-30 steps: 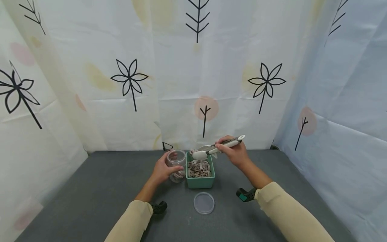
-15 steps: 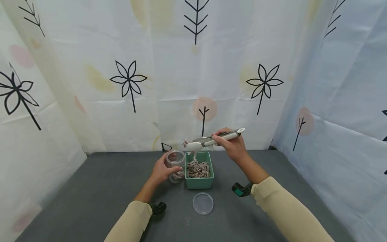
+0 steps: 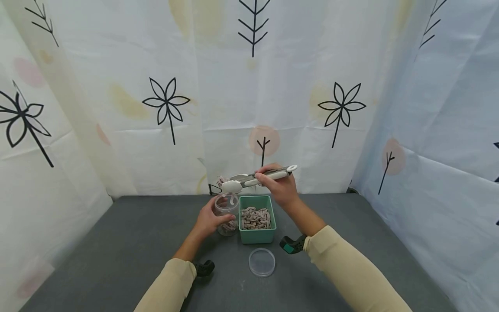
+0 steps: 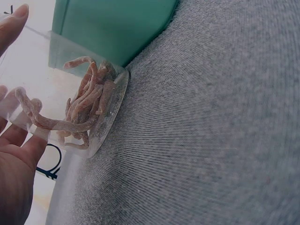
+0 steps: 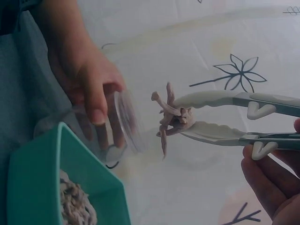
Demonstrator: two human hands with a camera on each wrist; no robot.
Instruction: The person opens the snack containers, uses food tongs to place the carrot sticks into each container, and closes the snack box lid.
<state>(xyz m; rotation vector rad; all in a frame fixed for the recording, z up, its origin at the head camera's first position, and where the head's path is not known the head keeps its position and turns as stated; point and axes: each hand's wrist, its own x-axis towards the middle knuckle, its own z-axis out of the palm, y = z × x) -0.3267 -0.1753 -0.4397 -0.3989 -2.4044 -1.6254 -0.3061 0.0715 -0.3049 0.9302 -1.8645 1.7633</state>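
Observation:
My left hand (image 3: 208,219) grips a clear plastic jar (image 3: 227,206) standing on the table; the left wrist view shows several twisted, brownish dried strips (image 4: 86,101) at its bottom. In my right hand (image 3: 278,184) is a pair of white and grey tongs (image 5: 215,129), whose tips pinch a small bunch of the dried strips (image 5: 173,115). In the head view the tongs' tips are above the jar's mouth, with a strip hanging down towards it. Right of the jar, touching or nearly so, a green rectangular container (image 3: 257,236) holds a heap of the same strips (image 3: 256,218).
A round clear lid (image 3: 262,262) lies on the dark grey table (image 3: 156,247) in front of the green container. A white patterned curtain (image 3: 218,104) rises behind the table's far edge and along both sides.
The tongs have lifted a bunch of strips out of the green container, and my right hand has carried them left over the jar. My left hand and the jar have stayed in place.

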